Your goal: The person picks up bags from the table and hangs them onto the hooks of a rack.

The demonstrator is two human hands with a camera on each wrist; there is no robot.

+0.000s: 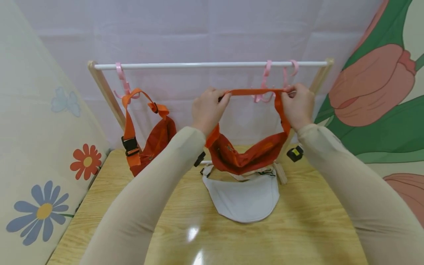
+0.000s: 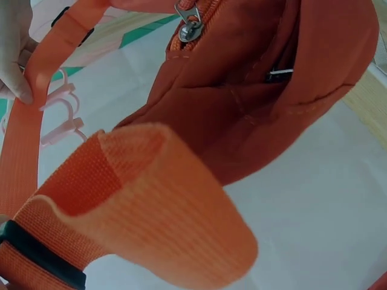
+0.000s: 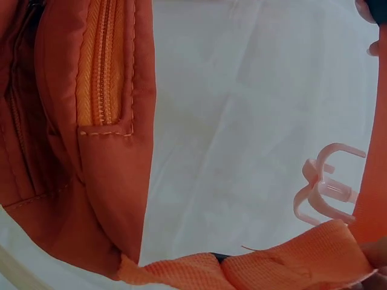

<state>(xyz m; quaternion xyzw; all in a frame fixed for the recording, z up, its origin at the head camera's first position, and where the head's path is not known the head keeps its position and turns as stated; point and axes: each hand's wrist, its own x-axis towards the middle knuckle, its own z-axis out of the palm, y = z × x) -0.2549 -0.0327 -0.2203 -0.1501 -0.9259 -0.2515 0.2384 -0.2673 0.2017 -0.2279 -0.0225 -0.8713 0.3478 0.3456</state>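
Both hands hold up the strap of an orange-red waist bag. My left hand pinches the strap at one end of a straight stretch, and my right hand pinches it at the other. The bag hangs below in a sagging curve; its zipper shows in the right wrist view. By the left hand, a folded webbing end and a black strap slider fill the left wrist view. A pink hook on the rail is just behind the taut strap.
A white rail on wooden posts spans the back. Another orange-red waist bag hangs at left from a pink hook. A whitish waist bag is low behind the held one, over the wooden table. Painted walls flank both sides.
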